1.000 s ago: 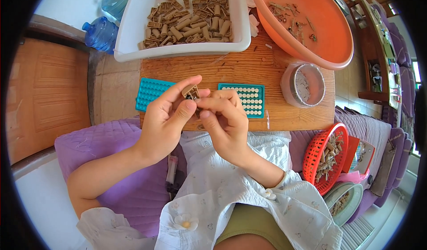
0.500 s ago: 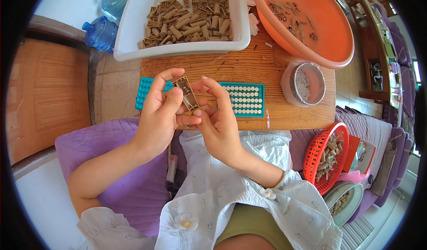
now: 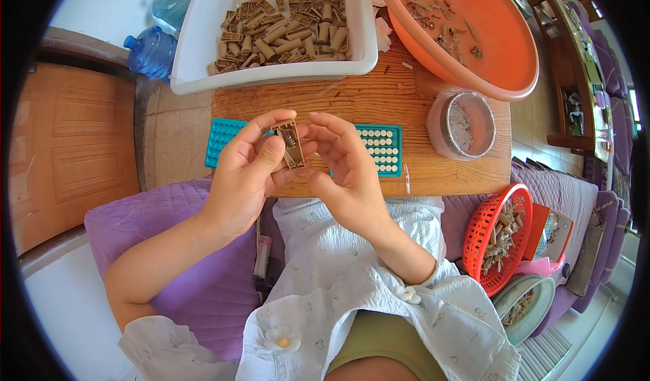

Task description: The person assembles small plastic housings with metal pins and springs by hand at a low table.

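Observation:
A long brown plastic half-shell (image 3: 296, 156), hollow side up with a small metal spring (image 3: 291, 138) inside, is held tilted above the table. My left hand (image 3: 238, 174) pinches it by its left side between thumb and fingers. Just right of the shell, my right hand (image 3: 352, 181) is open, its fingers loosely bent and apart; whether a fingertip touches the shell I cannot tell. Behind the hands lies teal holed trayware: bare sockets on the left part (image 3: 222, 137), rows of white round pieces on the right part (image 3: 397, 165). My hands hide the middle.
A white bin (image 3: 193, 62) of brown shells stands at the back, beside an orange basin (image 3: 518, 69) with small metal parts. On the table's right is a clear tub (image 3: 439, 134) of pale pieces. A red basket (image 3: 477, 235) sits on the sofa at right.
My right hand has drawn away to the right from the shell's lower end, its fingers spreading. The shell stays in my left hand, shifted slightly right and turned more upright.

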`<action>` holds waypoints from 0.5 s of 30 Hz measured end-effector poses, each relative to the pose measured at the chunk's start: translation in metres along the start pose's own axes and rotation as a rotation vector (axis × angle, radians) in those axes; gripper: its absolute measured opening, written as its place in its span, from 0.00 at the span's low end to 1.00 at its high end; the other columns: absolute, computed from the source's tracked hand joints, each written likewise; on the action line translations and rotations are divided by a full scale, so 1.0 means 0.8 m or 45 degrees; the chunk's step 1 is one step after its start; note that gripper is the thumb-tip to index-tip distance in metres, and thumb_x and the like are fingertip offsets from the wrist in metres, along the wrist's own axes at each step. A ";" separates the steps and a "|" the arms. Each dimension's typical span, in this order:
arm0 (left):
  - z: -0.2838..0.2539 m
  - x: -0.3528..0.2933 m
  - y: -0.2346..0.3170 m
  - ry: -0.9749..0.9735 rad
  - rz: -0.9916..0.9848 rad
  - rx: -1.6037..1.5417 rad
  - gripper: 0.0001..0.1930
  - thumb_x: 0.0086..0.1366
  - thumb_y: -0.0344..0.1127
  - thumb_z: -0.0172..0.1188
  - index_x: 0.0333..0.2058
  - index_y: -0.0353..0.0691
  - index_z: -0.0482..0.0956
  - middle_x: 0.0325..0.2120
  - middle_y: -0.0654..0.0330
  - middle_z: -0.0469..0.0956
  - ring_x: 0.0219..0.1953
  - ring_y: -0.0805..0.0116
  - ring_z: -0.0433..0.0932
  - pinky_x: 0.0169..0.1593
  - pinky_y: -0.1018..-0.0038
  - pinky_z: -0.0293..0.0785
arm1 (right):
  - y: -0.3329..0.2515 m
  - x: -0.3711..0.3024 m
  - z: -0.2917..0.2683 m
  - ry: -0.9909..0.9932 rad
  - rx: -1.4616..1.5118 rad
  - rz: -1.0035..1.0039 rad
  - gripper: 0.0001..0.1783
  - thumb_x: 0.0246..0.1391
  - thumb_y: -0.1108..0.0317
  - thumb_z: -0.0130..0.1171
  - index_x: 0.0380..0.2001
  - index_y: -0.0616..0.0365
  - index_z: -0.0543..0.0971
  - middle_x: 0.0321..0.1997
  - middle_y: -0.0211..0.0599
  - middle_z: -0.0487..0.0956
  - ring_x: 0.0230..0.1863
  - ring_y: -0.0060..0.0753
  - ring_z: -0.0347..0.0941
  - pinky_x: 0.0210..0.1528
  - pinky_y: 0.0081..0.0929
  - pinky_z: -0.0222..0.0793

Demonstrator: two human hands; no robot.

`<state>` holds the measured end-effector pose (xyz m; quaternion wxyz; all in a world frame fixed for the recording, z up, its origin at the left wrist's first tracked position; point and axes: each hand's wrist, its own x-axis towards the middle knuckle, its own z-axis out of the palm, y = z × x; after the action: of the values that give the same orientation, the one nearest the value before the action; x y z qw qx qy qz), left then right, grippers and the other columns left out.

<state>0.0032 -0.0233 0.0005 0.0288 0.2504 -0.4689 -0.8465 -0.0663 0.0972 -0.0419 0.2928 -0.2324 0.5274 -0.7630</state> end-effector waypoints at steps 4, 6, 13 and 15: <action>0.000 -0.005 -0.003 -0.014 0.056 0.191 0.15 0.64 0.32 0.45 0.49 0.37 0.63 0.42 0.58 0.71 0.44 0.71 0.72 0.46 0.77 0.70 | 0.002 -0.001 0.006 0.073 -0.050 0.001 0.25 0.40 0.82 0.50 0.46 0.62 0.64 0.40 0.41 0.72 0.42 0.30 0.70 0.47 0.26 0.66; -0.002 -0.008 -0.011 -0.026 0.177 0.345 0.14 0.62 0.31 0.48 0.47 0.36 0.66 0.40 0.58 0.72 0.42 0.75 0.72 0.43 0.81 0.69 | 0.005 -0.002 0.009 0.103 -0.152 -0.028 0.21 0.39 0.80 0.54 0.41 0.62 0.66 0.35 0.40 0.74 0.37 0.29 0.73 0.44 0.25 0.67; -0.002 -0.015 -0.020 -0.013 0.375 0.816 0.16 0.60 0.31 0.52 0.48 0.36 0.68 0.37 0.61 0.73 0.37 0.79 0.70 0.40 0.82 0.68 | 0.006 -0.004 0.008 0.143 -0.444 -0.144 0.17 0.40 0.78 0.57 0.37 0.63 0.67 0.33 0.41 0.74 0.33 0.32 0.73 0.36 0.25 0.69; -0.002 -0.014 -0.015 -0.111 0.250 0.818 0.18 0.59 0.30 0.53 0.48 0.36 0.68 0.36 0.62 0.74 0.36 0.80 0.70 0.40 0.82 0.69 | 0.001 -0.002 -0.005 -0.029 -0.338 -0.083 0.16 0.40 0.76 0.59 0.35 0.62 0.69 0.32 0.40 0.73 0.32 0.33 0.72 0.35 0.25 0.68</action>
<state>0.0156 -0.0148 -0.0051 0.0096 0.1637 -0.7345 -0.6585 -0.0675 0.1009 -0.0441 0.2404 -0.2947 0.6126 -0.6929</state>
